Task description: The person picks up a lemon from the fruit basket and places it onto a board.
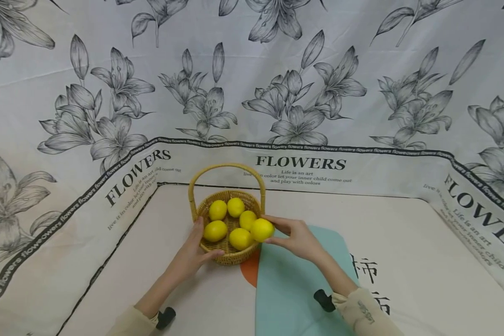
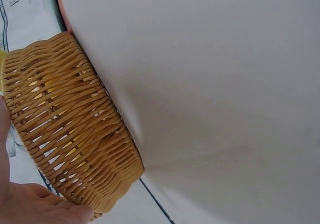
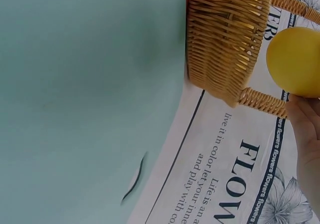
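Note:
A woven wicker basket [image 1: 228, 258] with a tall arched handle stands on the table, several yellow lemons [image 1: 215, 231] lying inside it. My left hand [image 1: 190, 252] grips its left side, thumb at the near rim; the left wrist view shows the basket's woven wall [image 2: 75, 129] against that hand [image 2: 30, 201]. Between the fingertips of my right hand [image 1: 299, 239] is another lemon [image 1: 262, 230], pinched above the basket's right rim. From the right wrist, this lemon [image 3: 296, 62] appears raised beside the basket [image 3: 227, 39], apart from the rim.
A pale teal shape [image 1: 294, 280] covers part of the white table surface right of the basket, with an orange patch [image 1: 249, 270] at its left edge. Black characters [image 1: 365, 269] lie further right. Behind rises a cloth [image 1: 298, 163] printed with flowers and lettering.

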`<state>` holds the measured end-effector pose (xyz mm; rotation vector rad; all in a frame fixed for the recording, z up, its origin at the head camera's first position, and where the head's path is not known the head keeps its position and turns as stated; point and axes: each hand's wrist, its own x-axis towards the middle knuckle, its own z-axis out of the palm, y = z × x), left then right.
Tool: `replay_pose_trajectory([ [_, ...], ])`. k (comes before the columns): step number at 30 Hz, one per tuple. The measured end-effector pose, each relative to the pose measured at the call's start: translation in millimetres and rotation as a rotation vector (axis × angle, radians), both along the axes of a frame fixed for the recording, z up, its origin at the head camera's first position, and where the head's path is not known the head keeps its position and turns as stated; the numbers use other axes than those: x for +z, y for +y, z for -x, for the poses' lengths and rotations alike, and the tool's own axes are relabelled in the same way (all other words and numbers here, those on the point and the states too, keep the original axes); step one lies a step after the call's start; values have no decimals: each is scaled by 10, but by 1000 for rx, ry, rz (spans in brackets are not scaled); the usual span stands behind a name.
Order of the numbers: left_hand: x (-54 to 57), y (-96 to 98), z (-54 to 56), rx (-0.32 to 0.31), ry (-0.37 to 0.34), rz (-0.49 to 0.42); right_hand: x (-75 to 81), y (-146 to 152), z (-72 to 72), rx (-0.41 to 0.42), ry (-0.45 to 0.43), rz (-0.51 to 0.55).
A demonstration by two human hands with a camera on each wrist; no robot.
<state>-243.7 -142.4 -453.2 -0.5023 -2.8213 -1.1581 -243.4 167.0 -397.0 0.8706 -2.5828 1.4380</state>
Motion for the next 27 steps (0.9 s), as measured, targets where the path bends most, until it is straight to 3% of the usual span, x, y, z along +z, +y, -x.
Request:
replay_pose_trajectory([
  [15,4,-17,7,-1,-6,16,-132,182,-72,-45,-11,-49],
  [27,-12,-7,18,-12,-9,19,-262,298,-34,-47,-22,-85],
])
